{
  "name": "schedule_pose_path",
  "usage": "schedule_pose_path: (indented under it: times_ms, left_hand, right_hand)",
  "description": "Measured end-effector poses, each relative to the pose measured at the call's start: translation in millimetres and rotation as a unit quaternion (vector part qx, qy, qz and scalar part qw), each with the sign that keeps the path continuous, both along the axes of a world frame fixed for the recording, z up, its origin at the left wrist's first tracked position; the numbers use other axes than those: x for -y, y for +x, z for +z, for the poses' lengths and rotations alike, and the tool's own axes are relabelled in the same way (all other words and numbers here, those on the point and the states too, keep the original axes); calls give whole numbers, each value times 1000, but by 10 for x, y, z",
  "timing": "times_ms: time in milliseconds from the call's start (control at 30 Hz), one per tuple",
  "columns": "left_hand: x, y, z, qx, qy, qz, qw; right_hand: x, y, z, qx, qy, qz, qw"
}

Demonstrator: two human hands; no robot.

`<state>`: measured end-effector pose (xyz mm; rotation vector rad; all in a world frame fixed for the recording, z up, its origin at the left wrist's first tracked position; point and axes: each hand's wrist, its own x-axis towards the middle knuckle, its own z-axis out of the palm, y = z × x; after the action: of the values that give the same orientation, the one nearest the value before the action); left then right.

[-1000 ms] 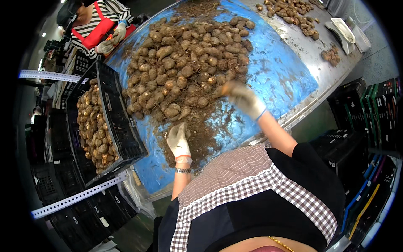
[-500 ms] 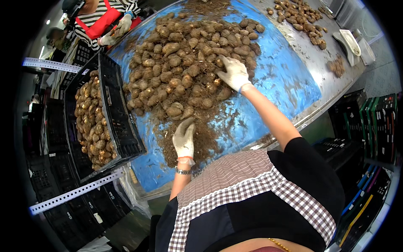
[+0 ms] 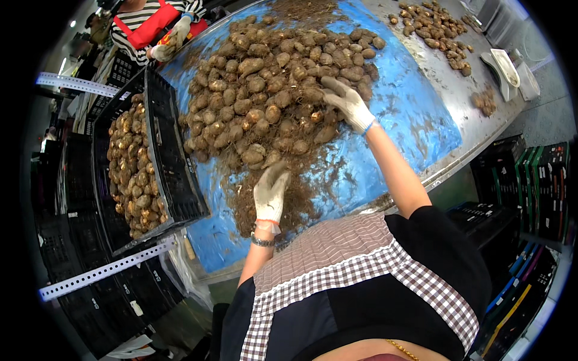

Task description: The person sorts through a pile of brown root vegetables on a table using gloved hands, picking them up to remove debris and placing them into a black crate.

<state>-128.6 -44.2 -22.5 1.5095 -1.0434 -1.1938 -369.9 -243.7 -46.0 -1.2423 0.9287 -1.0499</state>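
On the blue sheet [image 3: 415,114], a pile of brown root vegetables [image 3: 259,90] is shown. The right hand [image 3: 349,106], blurred one second earlier, is now seen sharply at the pile's right side, fingers parted; handling is judged to be under way. The left hand [image 3: 271,192] is curled over loose dirt [image 3: 301,201]; whether anything is pinched there cannot be told. The co-worker [image 3: 150,27] is cut off above.

Pale light glares off the steel table [image 3: 435,75] at 2 o'clock, its edge bowed by the fisheye lens, while crates [image 3: 78,253] at 8 o'clock sit in dim shadow.
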Motion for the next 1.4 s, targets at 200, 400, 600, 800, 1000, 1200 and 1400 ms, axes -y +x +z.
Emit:
schedule_pose_path:
  times_ms: [200, 400, 600, 800, 1000, 1200, 1400]
  left_hand:
    - [308, -148, 384, -32, -80, 7, 996]
    - [296, -220, 731, -120, -83, 56, 988]
    - [179, -255, 799, -109, -99, 31, 989]
    - [155, -224, 752, -154, -74, 22, 985]
    - [170, -150, 555, -275, -54, 88, 956]
    - [222, 70, 527, -361, -76, 78, 926]
    - [219, -128, 546, -288, -128, -1, 949]
  right_hand:
    - [-830, 317, 401, 233, 132, 116, 956]
    - [-1215, 456, 839, 171, 82, 108, 976]
    - [-1345, 559, 996, 88, -13, 48, 995]
    - [-1380, 688, 975, 108, -60, 3, 992]
    - [-1416, 529, 939, -12, -90, 68, 994]
    - [-1435, 347, 890, -20, -12, 71, 997]
    - [-1336, 446, 946, 84, -29, 121, 989]
